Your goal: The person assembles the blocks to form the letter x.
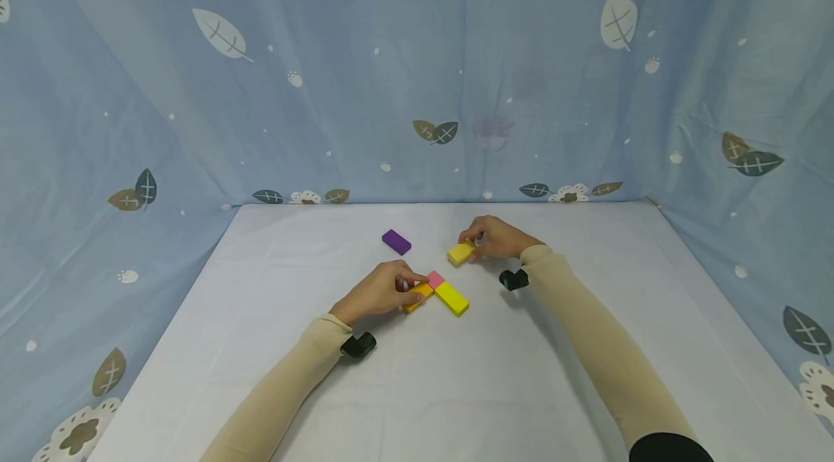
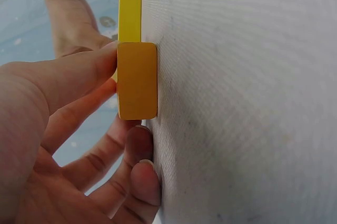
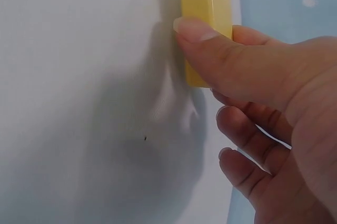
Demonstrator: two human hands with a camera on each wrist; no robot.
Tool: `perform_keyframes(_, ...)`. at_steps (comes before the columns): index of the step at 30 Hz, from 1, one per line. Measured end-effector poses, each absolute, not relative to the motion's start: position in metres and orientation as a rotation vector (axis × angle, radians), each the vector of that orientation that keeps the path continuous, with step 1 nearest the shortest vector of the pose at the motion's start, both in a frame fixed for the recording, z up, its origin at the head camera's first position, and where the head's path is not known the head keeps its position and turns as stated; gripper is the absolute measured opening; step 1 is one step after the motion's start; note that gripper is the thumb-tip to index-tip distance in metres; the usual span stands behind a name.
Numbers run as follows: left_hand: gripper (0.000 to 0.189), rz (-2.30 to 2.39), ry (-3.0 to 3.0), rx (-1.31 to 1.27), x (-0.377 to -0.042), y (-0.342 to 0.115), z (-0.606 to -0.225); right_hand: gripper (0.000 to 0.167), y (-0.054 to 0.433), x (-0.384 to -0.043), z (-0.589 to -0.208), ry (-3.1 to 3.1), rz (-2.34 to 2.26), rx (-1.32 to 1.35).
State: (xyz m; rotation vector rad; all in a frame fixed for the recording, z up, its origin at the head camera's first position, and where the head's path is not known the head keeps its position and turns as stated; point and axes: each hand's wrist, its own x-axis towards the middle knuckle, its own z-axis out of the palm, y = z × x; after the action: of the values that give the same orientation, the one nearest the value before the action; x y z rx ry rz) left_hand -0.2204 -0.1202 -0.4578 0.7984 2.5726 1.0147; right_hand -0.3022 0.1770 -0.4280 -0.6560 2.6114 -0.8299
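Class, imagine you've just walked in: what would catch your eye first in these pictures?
Probably the bright blocks mid-table: the left hand grips an orange block beside a pink block and a bright yellow block. To their right and farther back, the right hand pinches a paler yellow block. A purple block lies apart, toward the back of the white table.

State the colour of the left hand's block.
The block is orange, shown best in the left wrist view.

no readable text, no labels, no numbers
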Motion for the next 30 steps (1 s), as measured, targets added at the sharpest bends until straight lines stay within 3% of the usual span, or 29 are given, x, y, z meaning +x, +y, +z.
perform_keyframes(30, 0.037, 1.017, 2.566, 0.782, -0.2202, -0.1201, -0.4580, 0.031, 0.1701, -0.2944, -0.4266, 2.589, -0.785, -0.703)
